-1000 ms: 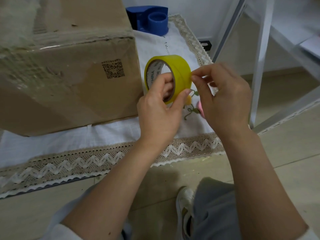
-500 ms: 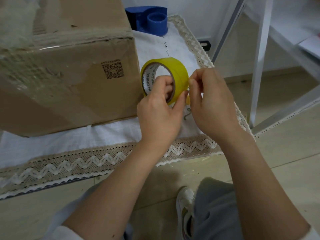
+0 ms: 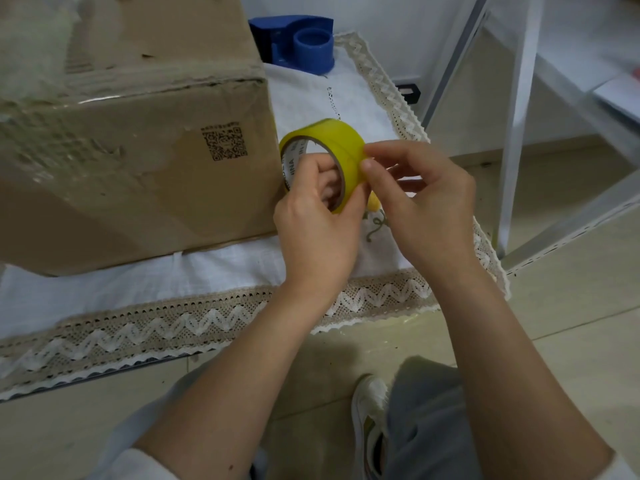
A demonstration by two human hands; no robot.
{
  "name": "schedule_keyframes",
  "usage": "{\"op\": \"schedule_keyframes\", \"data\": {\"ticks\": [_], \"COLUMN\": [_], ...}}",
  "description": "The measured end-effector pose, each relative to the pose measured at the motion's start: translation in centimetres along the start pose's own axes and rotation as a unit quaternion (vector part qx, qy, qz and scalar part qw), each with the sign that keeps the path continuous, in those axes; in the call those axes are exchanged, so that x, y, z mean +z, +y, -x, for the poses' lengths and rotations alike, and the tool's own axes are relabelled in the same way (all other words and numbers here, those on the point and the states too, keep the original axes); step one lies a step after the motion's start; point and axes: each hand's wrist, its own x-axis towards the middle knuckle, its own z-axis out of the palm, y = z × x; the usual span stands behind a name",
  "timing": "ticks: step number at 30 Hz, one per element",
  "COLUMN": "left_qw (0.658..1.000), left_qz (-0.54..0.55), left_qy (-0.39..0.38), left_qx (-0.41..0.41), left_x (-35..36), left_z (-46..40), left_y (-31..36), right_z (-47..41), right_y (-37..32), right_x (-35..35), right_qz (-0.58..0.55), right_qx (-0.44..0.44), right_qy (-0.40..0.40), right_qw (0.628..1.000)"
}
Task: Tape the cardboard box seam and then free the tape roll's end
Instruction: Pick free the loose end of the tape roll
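The left hand (image 3: 317,223) grips the yellow tape roll (image 3: 327,150), fingers hooked through its core and thumb against the lower outer rim, holding it upright above the cloth (image 3: 138,282). The right hand (image 3: 426,206) meets the roll from the right, thumb and forefinger pressed on its outer face at the near edge; whether they have any loose tape pinched cannot be told. The roll is just right of the box (image 3: 131,143), close to the corner below its printed square code (image 3: 224,141). The box stands on the lace-edged cloth. Behind it, at the cloth's far end, sits a blue dispenser (image 3: 298,43). White metal legs (image 3: 519,116) rise at right.
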Motion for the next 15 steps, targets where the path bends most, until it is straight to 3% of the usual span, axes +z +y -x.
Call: {"op": "schedule_keyframes", "data": {"ticks": [3,7,11,15], "left_qw": [1.0,1.0,1.0,0.997], "left_qz": [-0.004,-0.016,-0.016,0.071], "left_qy": [-0.003,-0.005,0.004,0.0], "left_qx": [0.01,0.023,0.002,-0.04], "left_x": [0.0,0.2,0.5,0.7], "left_z": [0.0,0.2,-0.2,-0.4], "left_y": [-0.1,-0.2,-0.4,-0.1], "right_z": [0.0,-0.2,0.6,-0.1], "right_y": [0.4,1.0,0.1,-0.2], "right_x": [0.2,0.2,1.4,0.6], "right_qz": [0.014,0.112,0.145,0.012], "right_qx": [-0.016,-0.092,-0.154,-0.024], "right_qy": [0.025,0.05,0.016,0.049], "right_qw": [0.999,0.988,0.977,0.998]}}
